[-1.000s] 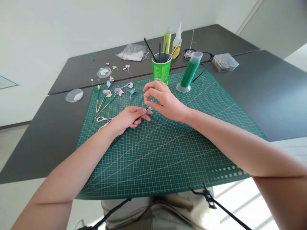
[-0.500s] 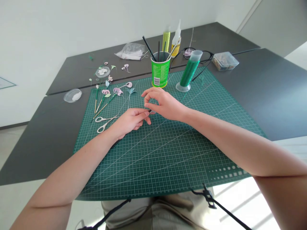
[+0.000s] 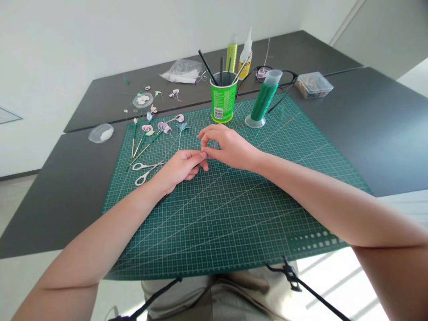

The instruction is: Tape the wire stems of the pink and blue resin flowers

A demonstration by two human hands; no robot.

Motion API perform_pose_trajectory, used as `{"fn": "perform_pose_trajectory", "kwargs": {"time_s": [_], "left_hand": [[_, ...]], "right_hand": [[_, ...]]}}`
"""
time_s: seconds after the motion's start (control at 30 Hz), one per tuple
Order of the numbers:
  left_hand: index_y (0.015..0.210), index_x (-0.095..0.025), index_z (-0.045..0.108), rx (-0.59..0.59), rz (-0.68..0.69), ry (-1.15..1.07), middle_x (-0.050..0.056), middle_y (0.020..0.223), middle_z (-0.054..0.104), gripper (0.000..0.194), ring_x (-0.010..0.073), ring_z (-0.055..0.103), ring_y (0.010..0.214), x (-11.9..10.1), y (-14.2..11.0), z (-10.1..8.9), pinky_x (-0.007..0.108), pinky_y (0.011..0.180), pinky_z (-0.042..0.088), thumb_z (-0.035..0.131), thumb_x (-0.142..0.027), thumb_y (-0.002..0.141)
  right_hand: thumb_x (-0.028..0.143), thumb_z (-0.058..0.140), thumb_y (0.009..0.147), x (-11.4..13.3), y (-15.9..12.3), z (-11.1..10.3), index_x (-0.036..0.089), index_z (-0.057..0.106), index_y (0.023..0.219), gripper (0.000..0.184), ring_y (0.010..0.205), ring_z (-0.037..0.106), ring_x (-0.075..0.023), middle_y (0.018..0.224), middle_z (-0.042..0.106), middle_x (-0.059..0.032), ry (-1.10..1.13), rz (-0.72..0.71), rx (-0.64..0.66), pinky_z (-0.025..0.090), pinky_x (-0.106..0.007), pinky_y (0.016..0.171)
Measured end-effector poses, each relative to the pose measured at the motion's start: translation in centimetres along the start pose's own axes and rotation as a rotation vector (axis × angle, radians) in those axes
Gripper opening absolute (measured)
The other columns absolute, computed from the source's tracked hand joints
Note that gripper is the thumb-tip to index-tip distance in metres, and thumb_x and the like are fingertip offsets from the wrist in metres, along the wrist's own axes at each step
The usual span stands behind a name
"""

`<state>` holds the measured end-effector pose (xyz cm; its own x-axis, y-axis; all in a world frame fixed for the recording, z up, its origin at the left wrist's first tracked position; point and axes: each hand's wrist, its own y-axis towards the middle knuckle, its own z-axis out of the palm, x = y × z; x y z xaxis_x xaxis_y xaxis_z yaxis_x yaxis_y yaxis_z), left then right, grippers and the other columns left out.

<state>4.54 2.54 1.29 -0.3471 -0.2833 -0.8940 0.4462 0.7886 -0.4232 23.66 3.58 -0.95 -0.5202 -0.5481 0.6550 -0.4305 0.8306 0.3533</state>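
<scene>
Bright, even daylight, sharp centre, wide-angle stretch at edges

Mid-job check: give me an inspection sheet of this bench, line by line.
Surface: green cutting mat on dark table.
Job's things: left hand and right hand meet fingertip to fingertip over a thin dark stem; what is pinched is too small to tell.
Clutter: scissors, flower stems, green cup of tools, wire spool, glasses, plastic box, bag.
Grippers: both hands pinching.
Cables: black straps at near edge.
Surroundings: white wall.
</scene>
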Motion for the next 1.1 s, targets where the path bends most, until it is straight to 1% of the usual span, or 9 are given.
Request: {"fn": "perform_pose_trajectory", "kwargs": {"time_s": [0.1,0.3,0.53,0.7,0.77,0.87,0.97,1.03,1.1], "left_hand": [[0.068,-0.014,0.063,-0.010,0.011,-0.012,-0.008,0.052,0.030,0.042,0.0063,0.022,0.046,0.17,0.13,-0.04,0.019,0.043,0.017,0.053,-0.024,0.107],[0.082,-0.013,0.069,0.054,0.067,-0.150,0.000,0.067,0.058,0.022,0.0043,0.025,0.045,0.65,0.34,-0.43,0.019,0.040,0.013,0.059,-0.023,0.098],[0.076,-0.014,0.065,0.069,0.116,-0.152,-0.001,0.067,0.057,0.023,0.0036,0.026,0.046,0.81,0.34,-0.25,0.018,0.040,0.015,0.065,-0.026,0.095],[0.083,-0.013,0.071,0.064,0.108,-0.132,-0.002,0.065,0.056,0.019,0.0038,0.025,0.045,0.77,0.28,-0.21,0.018,0.039,0.014,0.065,-0.027,0.094],[0.084,-0.013,0.072,0.070,0.098,-0.136,-0.002,0.063,0.056,0.019,0.0036,0.024,0.044,0.67,0.24,-0.29,0.018,0.039,0.013,0.065,-0.028,0.093],[0.084,-0.013,0.072,0.061,0.102,-0.134,-0.003,0.061,0.053,0.020,0.0035,0.023,0.043,0.37,0.08,-0.37,0.018,0.039,0.012,0.065,-0.030,0.093],[0.082,-0.013,0.071,0.026,0.124,-0.131,-0.004,0.061,0.051,0.021,0.0038,0.024,0.044,0.09,-0.15,-0.41,0.018,0.039,0.013,0.065,-0.030,0.094],[0.084,-0.013,0.071,-0.010,0.138,-0.132,-0.004,0.061,0.051,0.021,0.0041,0.025,0.044,0.01,-0.26,-0.47,0.018,0.038,0.013,0.064,-0.030,0.095],[0.086,-0.014,0.071,-0.046,0.153,-0.137,-0.004,0.062,0.051,0.021,0.0042,0.025,0.044,0.02,-0.29,-0.57,0.017,0.039,0.014,0.063,-0.030,0.096]], "right_hand": [[0.011,0.067,0.093,-0.02,0.05,-0.01,0.018,0.066,0.082,0.013,0.124,0.068,-0.0274,0.126,0.076,-0.0129,0.037,0.011,-0.015,0.046,-0.050,0.113],[0.010,0.067,0.089,0.13,0.03,-0.25,0.019,0.064,0.075,0.017,0.120,0.069,-0.0262,0.120,0.077,-0.0100,0.119,0.047,-0.012,0.047,-0.046,0.108],[0.012,0.067,0.088,0.65,0.11,-0.51,0.019,0.063,0.075,0.016,0.115,0.069,-0.0262,0.105,0.076,-0.0075,0.171,0.109,-0.005,0.047,-0.042,0.103],[0.015,0.068,0.089,0.68,0.06,-0.52,0.020,0.065,0.078,0.013,0.121,0.068,-0.0291,0.089,0.075,-0.0051,0.193,0.170,0.015,0.047,-0.044,0.104],[0.016,0.068,0.088,0.68,0.09,-0.40,0.020,0.067,0.077,0.012,0.117,0.070,-0.0282,0.089,0.075,-0.0051,0.219,0.170,-0.003,0.048,-0.045,0.105],[0.024,0.069,0.091,0.79,0.19,-0.34,0.019,0.070,0.088,0.006,0.109,0.071,-0.0229,0.103,0.078,-0.0060,0.384,0.161,-0.130,0.051,-0.042,0.105],[0.041,0.069,0.096,0.87,0.25,-0.56,0.018,0.069,0.114,0.028,0.114,0.070,-0.0208,0.126,0.075,-0.0094,0.603,0.243,-0.249,0.054,-0.038,0.106],[0.054,0.068,0.098,0.76,0.28,-0.71,0.020,0.066,0.126,0.044,0.118,0.069,-0.0221,0.134,0.071,-0.0111,0.739,0.367,-0.219,0.056,-0.037,0.105],[0.065,0.063,0.099,0.48,0.34,-0.76,0.021,0.063,0.131,0.055,0.113,0.072,-0.0227,0.131,0.072,-0.0115,0.887,0.490,-0.116,0.059,-0.036,0.099]]}}
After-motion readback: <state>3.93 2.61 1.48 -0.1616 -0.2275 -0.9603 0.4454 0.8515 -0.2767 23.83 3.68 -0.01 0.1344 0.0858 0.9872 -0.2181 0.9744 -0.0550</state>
